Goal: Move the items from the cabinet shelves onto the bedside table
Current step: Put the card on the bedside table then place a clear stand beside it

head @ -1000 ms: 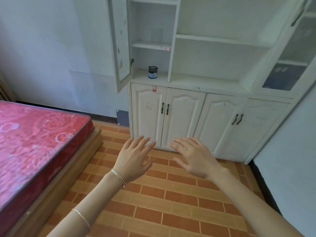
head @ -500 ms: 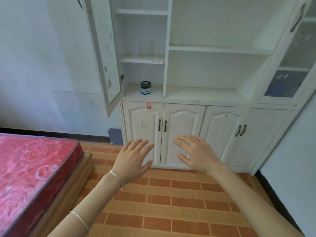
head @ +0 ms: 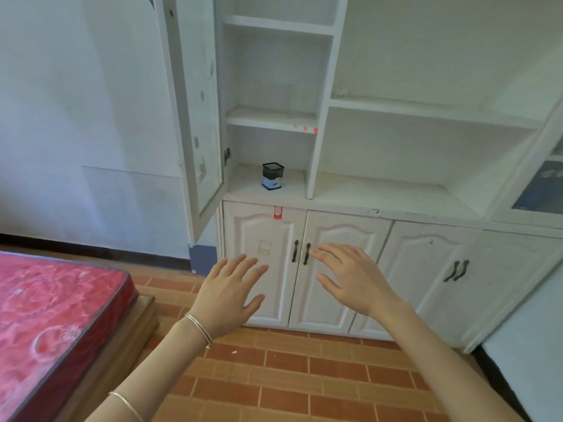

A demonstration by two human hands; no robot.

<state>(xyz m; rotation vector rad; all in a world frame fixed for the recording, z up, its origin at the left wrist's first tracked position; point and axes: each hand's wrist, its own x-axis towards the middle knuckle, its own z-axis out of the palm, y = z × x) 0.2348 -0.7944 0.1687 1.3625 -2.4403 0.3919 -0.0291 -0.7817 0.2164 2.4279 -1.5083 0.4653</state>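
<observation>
**Hands raised before the cabinet; pot on the lowest shelf**

The person stands facing the white cabinet (head: 323, 123). Both forearms reach forward at the height of the lower doors (head: 265, 263).

The left hand (head: 227, 295) is palm-down, with its fingers straight and spread, and grips nothing. The right hand (head: 350, 278) is also spread, with its fingers slightly bent and its thumb apart, and grips nothing. A thin bangle (head: 199, 328) sits on the left wrist.

The pot (head: 272, 176), black mesh on a pale blue base, stands upright on the lowest shelf (head: 243, 187) of the left compartment. It is above both hands and well apart from them. That compartment's door (head: 195, 117) stands open to the left.

A red mattress (head: 45, 315) lies at the left, beside the tiled floor (head: 304, 376).
</observation>
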